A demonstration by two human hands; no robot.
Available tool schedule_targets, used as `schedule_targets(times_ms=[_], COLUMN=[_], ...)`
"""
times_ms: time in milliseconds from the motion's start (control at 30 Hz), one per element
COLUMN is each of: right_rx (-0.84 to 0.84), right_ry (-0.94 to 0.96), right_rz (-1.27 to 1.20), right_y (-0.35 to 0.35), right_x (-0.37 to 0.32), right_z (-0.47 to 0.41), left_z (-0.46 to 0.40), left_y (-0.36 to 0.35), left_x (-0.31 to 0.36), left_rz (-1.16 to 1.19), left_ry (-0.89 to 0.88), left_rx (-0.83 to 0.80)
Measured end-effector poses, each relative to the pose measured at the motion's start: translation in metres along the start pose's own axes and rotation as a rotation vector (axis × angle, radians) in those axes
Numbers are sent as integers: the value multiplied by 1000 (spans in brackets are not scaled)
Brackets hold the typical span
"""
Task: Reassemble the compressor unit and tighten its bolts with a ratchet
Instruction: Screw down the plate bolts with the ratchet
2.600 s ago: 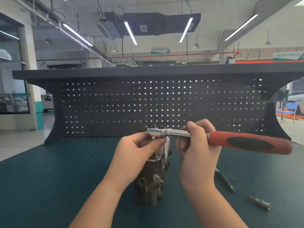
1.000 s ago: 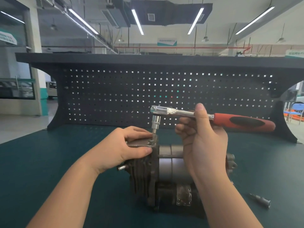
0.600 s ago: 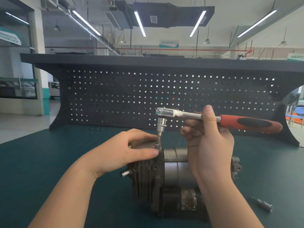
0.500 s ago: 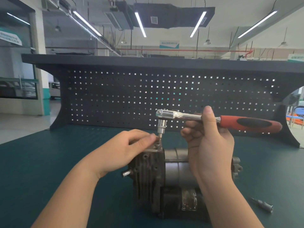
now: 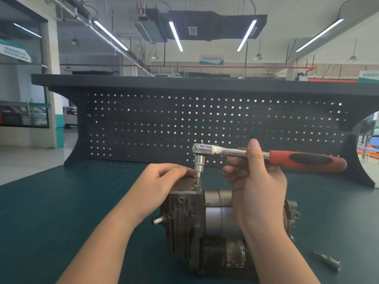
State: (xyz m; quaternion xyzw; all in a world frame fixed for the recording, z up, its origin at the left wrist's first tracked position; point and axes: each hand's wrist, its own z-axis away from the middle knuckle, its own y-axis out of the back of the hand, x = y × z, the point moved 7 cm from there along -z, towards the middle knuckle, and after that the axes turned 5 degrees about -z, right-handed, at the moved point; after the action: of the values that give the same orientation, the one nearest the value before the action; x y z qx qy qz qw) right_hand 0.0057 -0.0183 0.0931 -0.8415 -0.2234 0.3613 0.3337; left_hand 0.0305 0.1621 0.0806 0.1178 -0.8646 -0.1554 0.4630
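The grey compressor unit [image 5: 196, 220] lies on its side on the green mat. A flat metal plate [image 5: 184, 187] sits on top of its finned end. My left hand [image 5: 158, 185] rests on that plate, fingers bent over its far edge by the bolt [image 5: 197, 182]. My right hand [image 5: 254, 181] grips the chrome shaft of the ratchet [image 5: 266, 158], whose red and black handle points right. The ratchet's socket and bit point straight down onto the bolt at the plate's right corner.
A loose metal socket piece [image 5: 328, 261] lies on the mat at the lower right. The dark pegboard back wall [image 5: 205, 124] of the bench stands behind the work. The green mat [image 5: 61, 201] stretches to the left.
The compressor was turned from standing on end to lying on its side. My left hand shifted from gripping the plate's edge to resting on top, and the bit came down onto the bolt.
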Motion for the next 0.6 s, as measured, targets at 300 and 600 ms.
schedule_targets(times_ms=[300, 600], right_rx=[2, -202], right_ry=[-67, 257], right_rz=[40, 398], right_y=[0, -24], right_x=[4, -27], right_z=[1, 19], left_z=[3, 7], left_y=[4, -8], left_x=[13, 27], left_rz=[48, 160], left_ry=[-63, -118], left_rx=[115, 147])
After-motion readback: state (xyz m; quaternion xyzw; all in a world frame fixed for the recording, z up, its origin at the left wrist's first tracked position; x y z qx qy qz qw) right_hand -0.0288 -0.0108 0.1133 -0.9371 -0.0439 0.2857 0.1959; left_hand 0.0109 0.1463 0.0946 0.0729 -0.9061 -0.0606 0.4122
